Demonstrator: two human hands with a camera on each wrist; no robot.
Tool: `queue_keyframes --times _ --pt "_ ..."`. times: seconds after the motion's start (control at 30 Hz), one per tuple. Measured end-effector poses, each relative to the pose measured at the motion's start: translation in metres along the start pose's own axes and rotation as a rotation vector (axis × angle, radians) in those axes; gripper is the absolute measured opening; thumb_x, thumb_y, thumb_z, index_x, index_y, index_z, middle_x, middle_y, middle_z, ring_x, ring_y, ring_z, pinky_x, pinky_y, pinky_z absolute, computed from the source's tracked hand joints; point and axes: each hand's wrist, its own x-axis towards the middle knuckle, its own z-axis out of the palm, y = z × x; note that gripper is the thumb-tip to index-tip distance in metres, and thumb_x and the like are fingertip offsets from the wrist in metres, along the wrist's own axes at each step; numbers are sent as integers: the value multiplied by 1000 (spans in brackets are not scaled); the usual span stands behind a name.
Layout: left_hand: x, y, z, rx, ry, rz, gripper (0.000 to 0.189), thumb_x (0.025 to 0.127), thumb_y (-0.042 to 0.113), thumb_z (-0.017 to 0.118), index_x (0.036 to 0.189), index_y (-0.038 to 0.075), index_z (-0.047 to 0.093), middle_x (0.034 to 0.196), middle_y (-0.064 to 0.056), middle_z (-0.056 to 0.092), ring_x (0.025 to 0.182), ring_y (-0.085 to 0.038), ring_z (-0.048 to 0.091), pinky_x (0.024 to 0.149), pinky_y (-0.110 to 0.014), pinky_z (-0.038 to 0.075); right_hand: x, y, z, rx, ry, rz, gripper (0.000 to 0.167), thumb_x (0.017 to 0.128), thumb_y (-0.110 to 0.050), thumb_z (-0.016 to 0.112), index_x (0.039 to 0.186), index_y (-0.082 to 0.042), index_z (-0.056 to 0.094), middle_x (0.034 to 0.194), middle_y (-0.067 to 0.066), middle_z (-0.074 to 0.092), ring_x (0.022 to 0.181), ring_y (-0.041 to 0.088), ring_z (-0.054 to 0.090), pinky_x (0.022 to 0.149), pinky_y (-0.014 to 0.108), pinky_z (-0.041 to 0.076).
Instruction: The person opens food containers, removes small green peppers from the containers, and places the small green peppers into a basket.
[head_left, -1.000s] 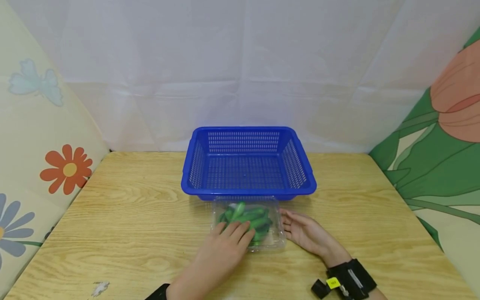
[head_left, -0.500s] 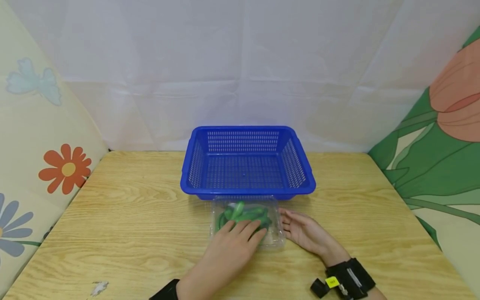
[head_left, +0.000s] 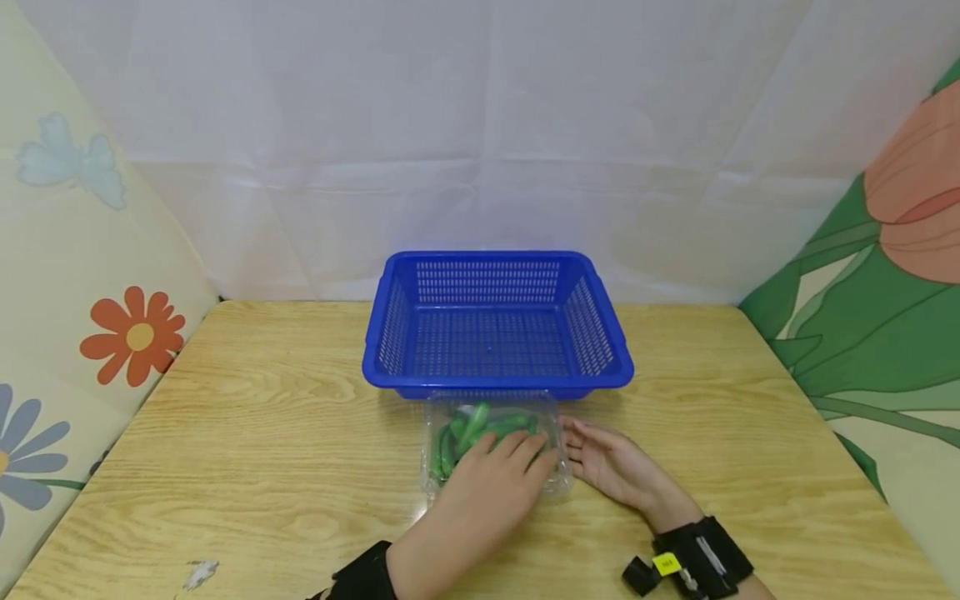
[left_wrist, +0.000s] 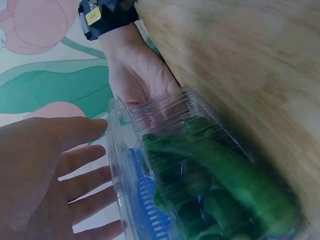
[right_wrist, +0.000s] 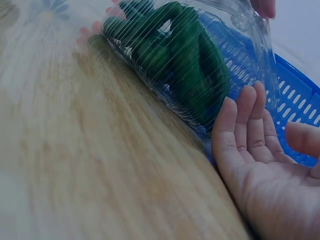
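A clear plastic box [head_left: 433, 446] of long green vegetables [head_left: 472, 425] lies on the table before the blue basket. They look like peppers or small cucumbers; the kind is unclear. My left hand [head_left: 491, 492] is spread over the box's near right part, hiding some contents. The left wrist view shows that hand [left_wrist: 40, 170] with fingers fairly straight along the box's rim and the thumb tip at its edge. Palm turned inward, my right hand [head_left: 615, 467] rests at the box's right side. Its relaxed fingertips [right_wrist: 227, 112] meet the plastic wall in the right wrist view.
Directly behind the box stands a blue slotted basket [head_left: 495, 383], with nothing visible inside. A white cloth [head_left: 480, 150] hangs at the back of the wooden table [head_left: 285, 433]. Flower-patterned panels [head_left: 138, 233] flank both sides. Each wrist wears a black strap [head_left: 708, 558].
My left hand has slid rightward across the top of the box, showing more green vegetables on the left. The right hand, box and basket keep nearly the same places.
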Motion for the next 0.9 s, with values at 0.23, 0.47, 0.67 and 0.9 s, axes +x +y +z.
queue_keyframes --times 0.23,0.47,0.67,0.9 --pt "11 7 0 26 -64 -9 36 95 26 64 131 22 61 131 6 60 118 -12 56 93 -30 51 -1 1 0 -2 10 -12 50 110 -14 9 132 -8 53 125 7 61 116 17 58 101 31 47" --pt "21 15 1 21 -115 -12 37 96 28 60 132 22 61 131 7 60 118 -12 55 95 -31 49 -2 1 2 13 31 -35 47 110 -13 12 129 -9 56 122 6 61 113 16 59 99 30 48" --pt "26 22 3 40 -120 -28 34 95 31 62 127 22 64 125 6 62 114 -11 56 93 -30 50 -4 -1 3 33 58 -29 47 110 -13 12 129 -8 56 122 5 61 114 16 59 99 30 48" --pt "30 30 2 90 -192 -86 35 96 30 59 130 22 62 129 5 60 118 -13 55 98 -35 49 -4 0 2 28 66 -24 45 111 -13 14 128 -8 56 117 3 60 110 13 59 97 29 49"
